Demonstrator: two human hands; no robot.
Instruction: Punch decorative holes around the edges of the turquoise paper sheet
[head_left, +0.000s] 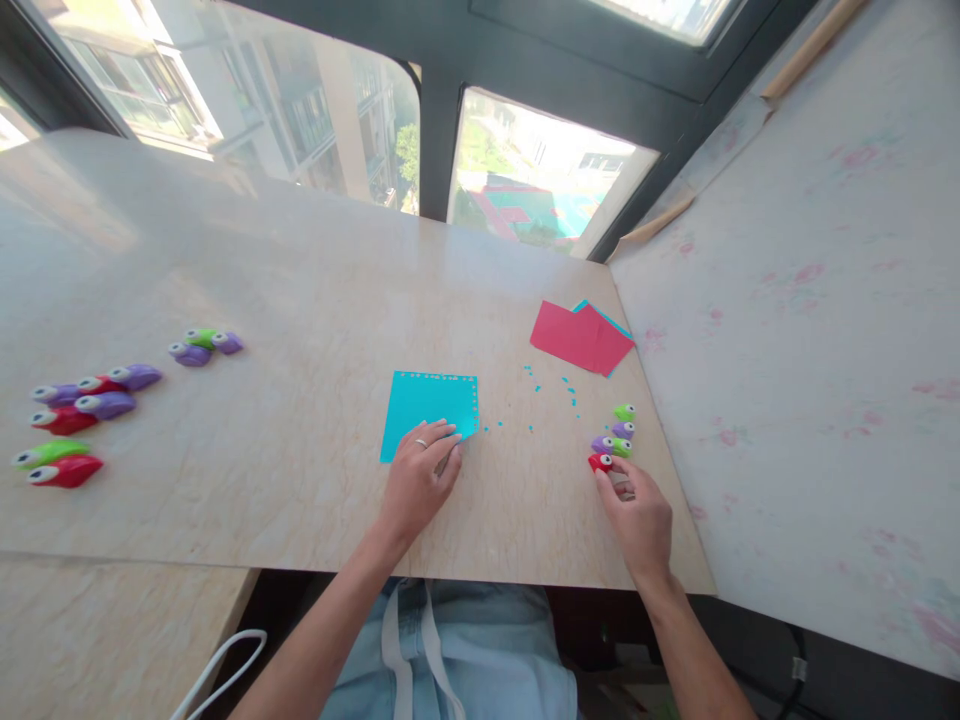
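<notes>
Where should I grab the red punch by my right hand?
Pinch the red punch across its narrow sides, coming from the near side where the right hand already touches it; other punches crowd its far side.

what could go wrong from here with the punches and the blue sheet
1. The right hand grips the red punch, which sits against three more punches; pulling it out could knock them around.
2. Only the left hand rests on the blue sheet, at its near edge; the sheet might slide on the smooth table.
3. Tiny blue punched bits lie loose beside the sheet; a sleeve or sheet could sweep them off.
</notes>
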